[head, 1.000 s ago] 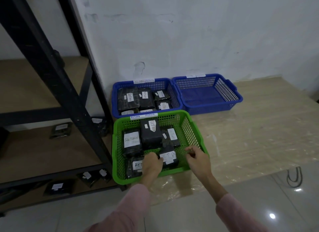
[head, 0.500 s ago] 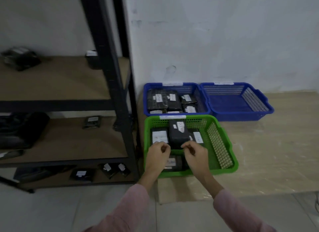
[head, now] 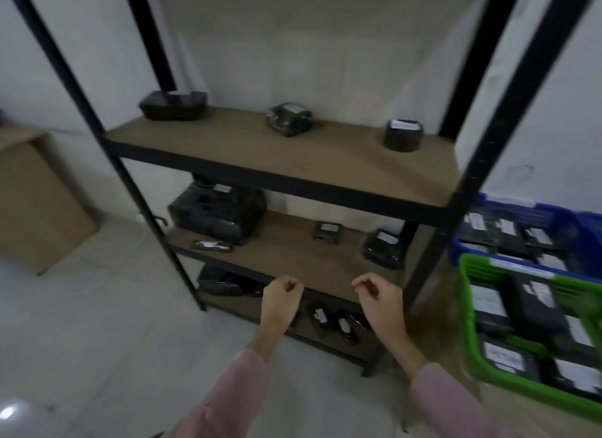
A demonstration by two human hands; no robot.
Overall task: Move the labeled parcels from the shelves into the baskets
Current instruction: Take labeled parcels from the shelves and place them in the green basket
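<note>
1. The left hand [head: 280, 302] and right hand [head: 379, 299] are hovering near the shelf unit [head: 293, 159], fingers [head: 286, 282] curling into loose fists and holding nothing.
2. Black wrapped parcels [head: 289, 119] are lying on three shelves; one middle-shelf parcel [head: 381, 248] is sitting just beyond the right hand.
3. The green basket [head: 469, 307] is standing at right, part-filled.
4. The parcels are looking light and plastic-slick; pinching opposite edges seems safest.

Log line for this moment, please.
stage: facing shelf rack | left hand: curled, empty | right hand: curled, empty | shelf parcels: on three levels | green basket: partly filled
</note>
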